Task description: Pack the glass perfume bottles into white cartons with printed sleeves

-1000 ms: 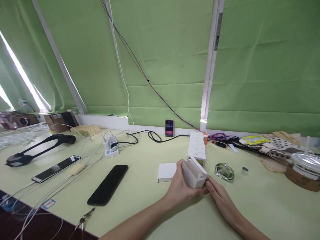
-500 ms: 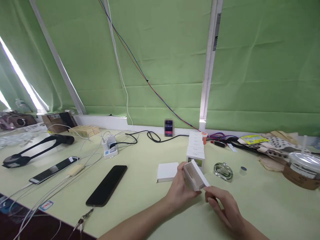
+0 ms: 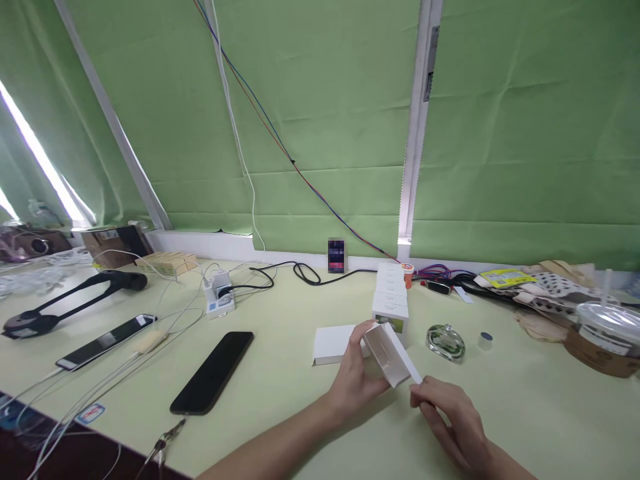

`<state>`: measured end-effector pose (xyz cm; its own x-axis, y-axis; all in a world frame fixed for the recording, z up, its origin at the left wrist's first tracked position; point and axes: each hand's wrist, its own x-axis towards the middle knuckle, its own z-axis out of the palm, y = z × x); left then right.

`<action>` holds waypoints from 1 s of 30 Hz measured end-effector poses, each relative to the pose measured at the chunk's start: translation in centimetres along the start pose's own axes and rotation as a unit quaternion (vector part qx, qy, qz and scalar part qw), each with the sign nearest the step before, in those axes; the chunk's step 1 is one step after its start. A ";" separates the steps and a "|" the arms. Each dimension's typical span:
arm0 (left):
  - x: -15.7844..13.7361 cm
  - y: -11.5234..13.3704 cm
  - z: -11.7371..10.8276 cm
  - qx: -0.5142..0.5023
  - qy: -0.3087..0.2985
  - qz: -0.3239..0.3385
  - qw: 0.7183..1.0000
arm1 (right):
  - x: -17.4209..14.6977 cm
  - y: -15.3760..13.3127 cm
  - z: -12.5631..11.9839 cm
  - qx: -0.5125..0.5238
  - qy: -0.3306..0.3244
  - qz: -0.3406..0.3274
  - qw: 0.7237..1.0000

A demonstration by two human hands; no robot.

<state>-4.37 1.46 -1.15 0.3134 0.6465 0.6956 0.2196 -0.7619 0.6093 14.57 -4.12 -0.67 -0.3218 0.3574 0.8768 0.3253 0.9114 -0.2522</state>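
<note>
My left hand (image 3: 353, 379) is closed around a small white carton (image 3: 391, 361), which is tilted with its open end toward me. The inside of the carton appears to hold nothing. At its lower right corner, my right hand (image 3: 450, 415) pinches the edge or flap between thumb and fingers. Just behind the carton stands a row of white boxes (image 3: 390, 298). A flat white box or lid (image 3: 330, 345) lies to the left, partly covered by my left hand. Beyond my right hand rest a clear glass bottle (image 3: 445, 343) and a small silver cap (image 3: 485, 341).
A black phone (image 3: 213, 373) and keys (image 3: 165, 445) lie left. Farther left are a charging phone (image 3: 107, 342), a power strip (image 3: 220, 301) and a black headband-like device (image 3: 75, 300). A drink cup (image 3: 605, 340) and cloth (image 3: 555, 293) sit right. A small screen (image 3: 337, 256) leans at the back.
The carton has turned slightly, so its open end faces me more. My left fingers have shifted a little on it, and my right hand stays at its corner.
</note>
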 end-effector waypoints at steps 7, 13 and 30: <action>0.1 0.0 -0.1 0.004 0.007 0.003 1.000 | -1.6 1.0 0.4 0.076 0.033 0.046 0.996; 0.5 0.7 -0.4 -0.035 -0.049 -0.054 0.997 | -1.9 1.4 0.7 0.119 0.065 0.091 0.987; 2.7 2.8 -2.8 0.074 -0.204 -0.070 0.974 | 2.9 1.1 -2.0 -0.375 -0.059 -0.154 0.912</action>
<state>-5.52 1.16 3.53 0.6057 0.6980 0.3820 0.4076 -0.6845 0.6044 15.77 -2.47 2.35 -0.5806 0.1673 0.7968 0.7052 0.5925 0.3895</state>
